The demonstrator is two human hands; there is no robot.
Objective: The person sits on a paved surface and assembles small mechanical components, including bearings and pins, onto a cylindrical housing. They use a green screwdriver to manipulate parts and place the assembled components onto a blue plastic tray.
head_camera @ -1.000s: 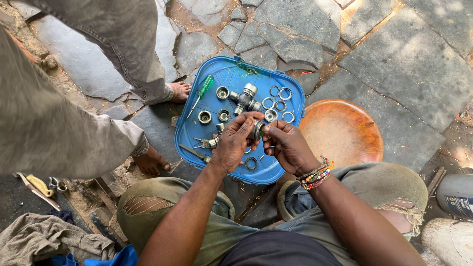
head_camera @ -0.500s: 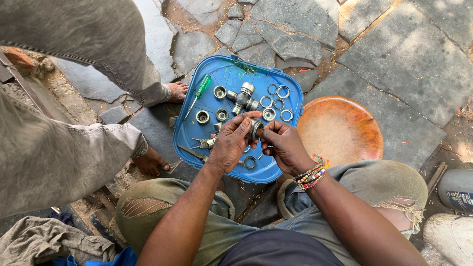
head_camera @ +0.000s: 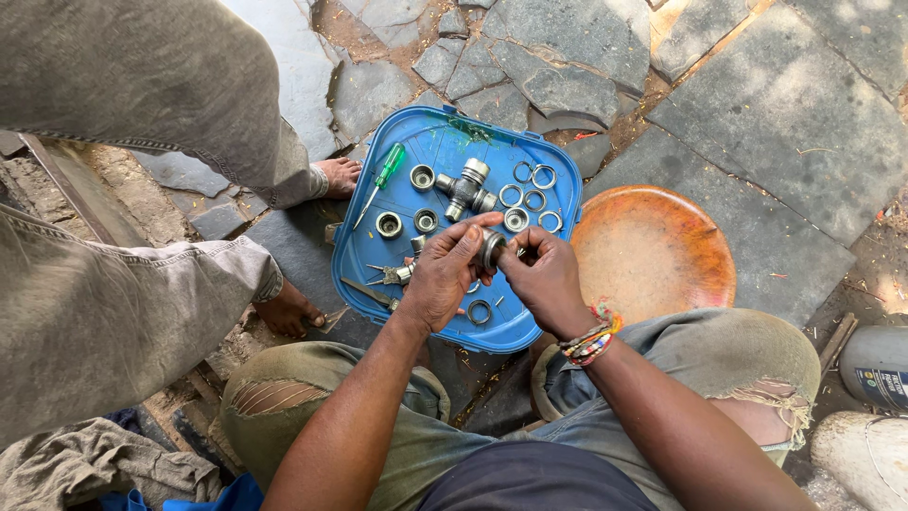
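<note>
Over the near half of the blue plastic lid-tray [head_camera: 553, 180], left hand [head_camera: 445, 274] and right hand [head_camera: 541, 276] pinch one small round metal bearing cup [head_camera: 491, 248] between closed fingers; cross-shaped steel joint [head_camera: 465, 187], three cups, loose rings lie untouched farther in.

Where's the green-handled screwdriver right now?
In the head view the green-handled screwdriver lies at the left edge of the blue tray, beside the metal cups and near a bare foot.
</note>
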